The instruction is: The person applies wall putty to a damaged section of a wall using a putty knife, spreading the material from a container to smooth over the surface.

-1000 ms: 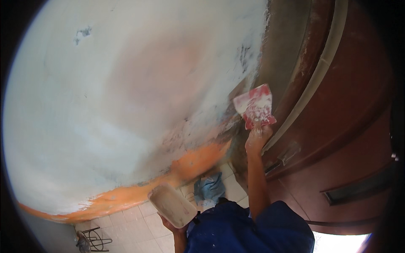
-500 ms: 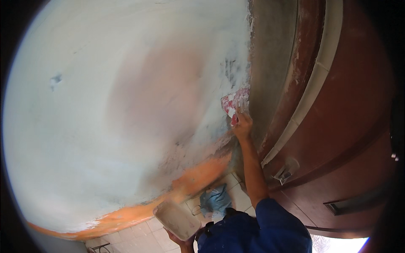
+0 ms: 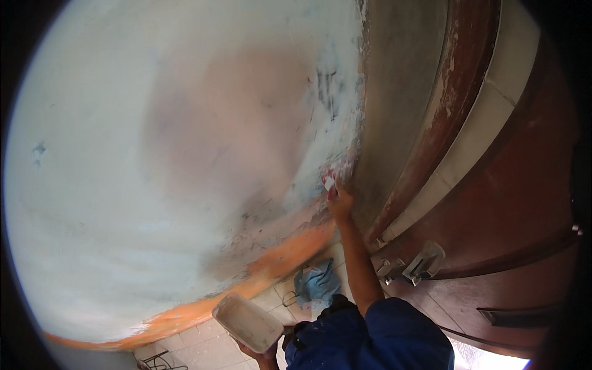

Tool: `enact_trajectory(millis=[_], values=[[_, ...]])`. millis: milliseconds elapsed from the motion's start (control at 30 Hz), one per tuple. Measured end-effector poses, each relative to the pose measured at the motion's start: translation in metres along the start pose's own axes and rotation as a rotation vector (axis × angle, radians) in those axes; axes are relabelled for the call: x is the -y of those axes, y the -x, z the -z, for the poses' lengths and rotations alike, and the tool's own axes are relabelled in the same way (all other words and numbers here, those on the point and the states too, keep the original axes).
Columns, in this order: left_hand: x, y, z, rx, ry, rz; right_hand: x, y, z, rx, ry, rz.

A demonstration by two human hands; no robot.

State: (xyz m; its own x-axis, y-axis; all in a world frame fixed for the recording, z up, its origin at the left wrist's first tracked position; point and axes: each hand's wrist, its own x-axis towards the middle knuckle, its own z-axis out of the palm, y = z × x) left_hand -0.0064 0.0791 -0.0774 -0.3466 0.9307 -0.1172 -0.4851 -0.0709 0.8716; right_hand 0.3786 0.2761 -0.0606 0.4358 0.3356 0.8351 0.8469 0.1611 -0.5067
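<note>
The right hand [image 3: 342, 204] grips a red scraper [image 3: 330, 179] at the pale wall [image 3: 111, 197]; the left hand [image 3: 260, 353] grips a rectangular tray [image 3: 245, 322] by its underside.

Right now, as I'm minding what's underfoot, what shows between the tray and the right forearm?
In the head view, a crumpled blue sheet or bag shows between the tray and the right forearm, with pale floor tiles around it.
</note>
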Motion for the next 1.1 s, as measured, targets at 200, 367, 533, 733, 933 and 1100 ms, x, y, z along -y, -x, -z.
enact_trajectory(millis=[200,367,533,733,933,1100], values=[[0.024,0.005,0.031,0.057,-0.331,-0.199,-0.029,0.069,-0.006,0.014,0.171,0.078],[-0.039,0.028,-0.028,-0.166,0.230,0.316,-0.033,0.100,0.025,0.271,0.070,-0.264],[-0.022,0.023,0.019,0.184,-0.063,0.113,-0.027,0.120,0.053,-0.305,-0.986,-1.204],[-0.024,0.026,0.023,0.160,-0.083,0.142,-0.061,0.146,0.061,-0.345,-0.955,-1.246],[-0.026,0.022,0.020,0.087,-0.125,-0.018,-0.005,0.094,0.018,-0.430,-0.529,-1.613],[-0.032,0.015,0.033,0.063,0.262,0.207,0.009,0.078,-0.015,-0.180,-0.369,-1.616]])
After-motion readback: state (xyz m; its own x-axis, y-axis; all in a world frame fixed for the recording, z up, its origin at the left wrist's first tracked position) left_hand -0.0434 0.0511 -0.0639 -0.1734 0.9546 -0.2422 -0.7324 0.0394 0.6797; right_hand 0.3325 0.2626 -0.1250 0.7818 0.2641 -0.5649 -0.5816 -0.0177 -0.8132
